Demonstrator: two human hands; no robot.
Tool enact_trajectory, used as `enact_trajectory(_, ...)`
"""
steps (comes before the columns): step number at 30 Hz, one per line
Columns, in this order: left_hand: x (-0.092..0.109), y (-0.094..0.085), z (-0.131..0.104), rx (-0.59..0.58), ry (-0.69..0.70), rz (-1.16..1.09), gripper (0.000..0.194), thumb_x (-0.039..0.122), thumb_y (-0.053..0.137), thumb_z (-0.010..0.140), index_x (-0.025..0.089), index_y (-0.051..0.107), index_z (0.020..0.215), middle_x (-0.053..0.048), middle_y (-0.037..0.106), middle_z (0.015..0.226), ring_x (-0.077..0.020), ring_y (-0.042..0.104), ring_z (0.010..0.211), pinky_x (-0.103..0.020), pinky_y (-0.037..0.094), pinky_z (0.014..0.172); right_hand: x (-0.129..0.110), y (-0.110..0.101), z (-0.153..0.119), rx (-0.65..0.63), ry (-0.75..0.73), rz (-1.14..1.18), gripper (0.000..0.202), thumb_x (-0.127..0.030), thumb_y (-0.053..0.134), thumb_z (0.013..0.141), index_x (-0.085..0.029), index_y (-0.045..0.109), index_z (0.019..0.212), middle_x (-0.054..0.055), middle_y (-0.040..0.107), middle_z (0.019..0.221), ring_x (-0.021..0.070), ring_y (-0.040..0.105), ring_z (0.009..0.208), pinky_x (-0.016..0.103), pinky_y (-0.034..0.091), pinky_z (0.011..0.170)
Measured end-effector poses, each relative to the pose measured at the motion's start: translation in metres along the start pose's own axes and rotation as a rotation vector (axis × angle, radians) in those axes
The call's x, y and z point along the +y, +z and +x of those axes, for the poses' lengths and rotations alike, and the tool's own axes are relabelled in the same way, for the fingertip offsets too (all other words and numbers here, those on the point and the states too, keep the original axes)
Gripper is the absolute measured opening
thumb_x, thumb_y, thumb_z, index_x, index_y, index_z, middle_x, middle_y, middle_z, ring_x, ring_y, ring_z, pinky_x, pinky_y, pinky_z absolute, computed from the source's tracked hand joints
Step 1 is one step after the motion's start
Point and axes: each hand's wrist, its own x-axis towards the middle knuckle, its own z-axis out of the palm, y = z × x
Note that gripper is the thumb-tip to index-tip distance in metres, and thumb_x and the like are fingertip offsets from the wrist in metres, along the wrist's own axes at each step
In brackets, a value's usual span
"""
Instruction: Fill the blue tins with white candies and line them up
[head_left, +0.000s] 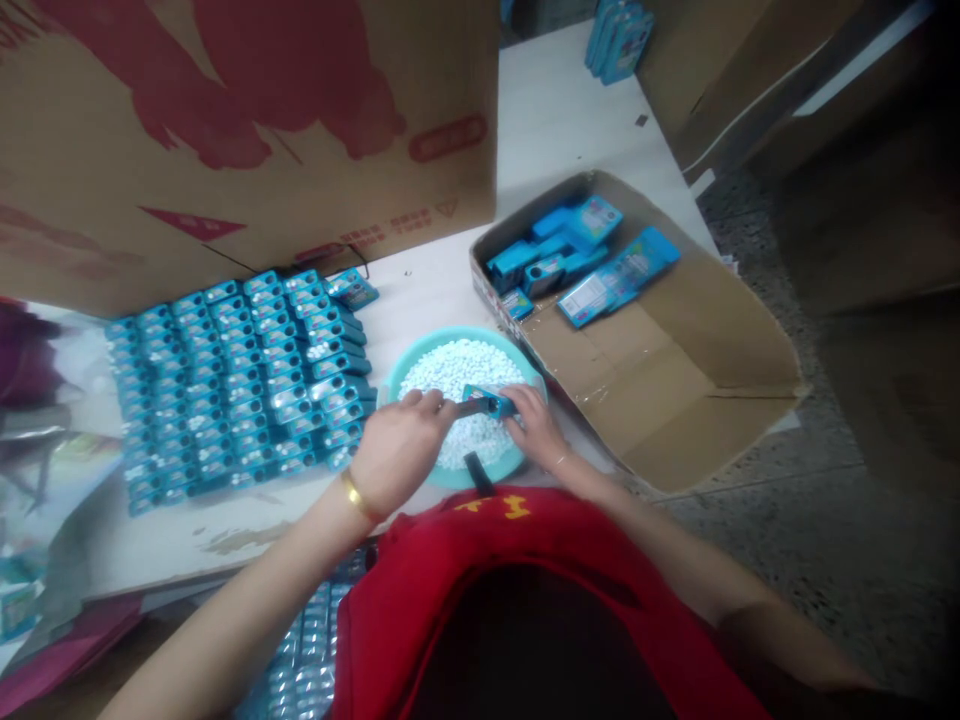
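Observation:
My left hand (pixel 401 445), with a gold bracelet at the wrist, is closed around a dark narrow tool (pixel 471 407). The tool's tip meets a small blue box (pixel 501 404), and I cannot tell whether it goes inside. My right hand (pixel 538 428) grips that box at its right end. Both hands are over a round turquoise basin (pixel 400 362) of small white pellets (pixel 459 368). To the left, many similar blue boxes (pixel 247 385) stand in packed rows, with white bits showing on some of them.
An open cardboard tray (pixel 697 400) right of the basin holds several blue boxes (pixel 619 280). A large printed carton (pixel 315 130) stands behind the rows. More blue packs (pixel 619 40) stand at the white table's (pixel 551 110) far end. Clear packaging (pixel 307 650) lies below the front edge.

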Motion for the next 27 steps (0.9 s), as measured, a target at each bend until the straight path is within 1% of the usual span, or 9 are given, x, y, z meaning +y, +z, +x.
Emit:
enact_trajectory(3,-0.034,0.037,0.003,0.026,-0.106,-0.05,0.021,0.026,0.041,0.094,0.019,0.058,0.102,-0.007,0.061,0.093,-0.0202,0.057,0.087,-0.027,0.043,0.064,0.002,-0.005,-0.003,0.008,0.035,0.018,0.041,-0.014,0.046,0.082,-0.019,0.05,0.123,0.012,0.058,0.118,0.0267,0.052,0.114,0.05,0.044,0.1)
enact_trajectory(5,-0.055,0.078,0.012,-0.029,-0.197,-0.086,0.02,0.027,0.042,0.093,0.019,0.058,0.101,-0.008,0.061,0.096,-0.0206,0.058,0.09,-0.028,0.044,0.068,0.002,-0.01,-0.005,0.015,0.069,0.025,0.041,-0.015,0.046,0.083,-0.021,0.05,0.123,0.011,0.058,0.118,0.0267,0.052,0.114,0.051,0.044,0.101)
enact_trajectory(7,-0.064,0.124,0.024,-0.135,-0.218,-0.161,0.019,0.024,0.045,0.09,0.018,0.059,0.101,-0.009,0.062,0.099,-0.0215,0.059,0.091,-0.029,0.046,0.072,0.001,-0.015,-0.007,0.028,0.098,0.036,0.039,-0.017,0.048,0.084,-0.021,0.05,0.122,0.011,0.058,0.118,0.0267,0.053,0.115,0.05,0.044,0.101)
enact_trajectory(10,-0.048,0.179,0.047,-0.092,-0.161,-0.436,0.021,0.025,0.046,0.09,0.02,0.06,0.104,-0.008,0.063,0.105,-0.0224,0.059,0.099,-0.033,0.046,0.084,0.001,-0.018,-0.01,0.057,0.12,0.057,0.037,-0.019,0.05,0.085,-0.022,0.05,0.121,0.01,0.058,0.118,0.0262,0.053,0.115,0.048,0.043,0.101)
enact_trajectory(13,-0.02,0.205,0.065,0.033,-0.147,-0.674,0.024,0.029,0.045,0.091,0.02,0.06,0.108,-0.008,0.064,0.109,-0.0223,0.059,0.103,-0.035,0.045,0.091,0.002,-0.018,-0.013,0.085,0.15,0.076,0.036,-0.022,0.051,0.086,-0.022,0.05,0.122,0.011,0.057,0.118,0.0259,0.053,0.115,0.047,0.044,0.101)
enact_trajectory(16,-0.009,0.211,0.069,0.061,-0.141,-0.737,0.026,0.031,0.047,0.09,0.02,0.057,0.112,-0.006,0.065,0.11,-0.0194,0.061,0.1,-0.031,0.047,0.089,0.004,-0.018,-0.013,0.107,0.2,0.092,0.035,-0.027,0.053,0.087,-0.021,0.049,0.121,0.011,0.057,0.117,0.0257,0.053,0.114,0.045,0.045,0.099)
enact_trajectory(20,-0.029,0.198,0.049,0.113,-0.099,-0.844,0.027,0.036,0.052,0.089,0.018,0.058,0.109,-0.006,0.066,0.102,-0.0179,0.062,0.09,-0.03,0.049,0.083,0.007,-0.02,-0.01,0.136,0.236,0.075,0.037,-0.031,0.054,0.087,-0.021,0.049,0.123,0.012,0.058,0.118,0.0254,0.055,0.112,0.043,0.045,0.098)
enact_trajectory(23,-0.049,0.171,0.026,0.174,-0.041,-0.883,0.027,0.037,0.053,0.088,0.017,0.059,0.107,-0.007,0.065,0.1,-0.0179,0.061,0.09,-0.031,0.049,0.083,0.008,-0.02,-0.008,0.136,0.212,0.053,0.037,-0.029,0.053,0.087,-0.021,0.049,0.122,0.012,0.058,0.117,0.0258,0.055,0.111,0.044,0.046,0.097)
enact_trajectory(27,-0.059,0.121,0.003,0.197,0.034,-0.821,0.024,0.034,0.051,0.09,0.018,0.059,0.107,-0.006,0.065,0.098,-0.0164,0.061,0.086,-0.03,0.049,0.08,0.008,-0.014,-0.004,0.088,0.112,0.026,0.036,-0.019,0.048,0.085,-0.02,0.052,0.12,0.012,0.058,0.117,0.026,0.053,0.112,0.045,0.045,0.098)
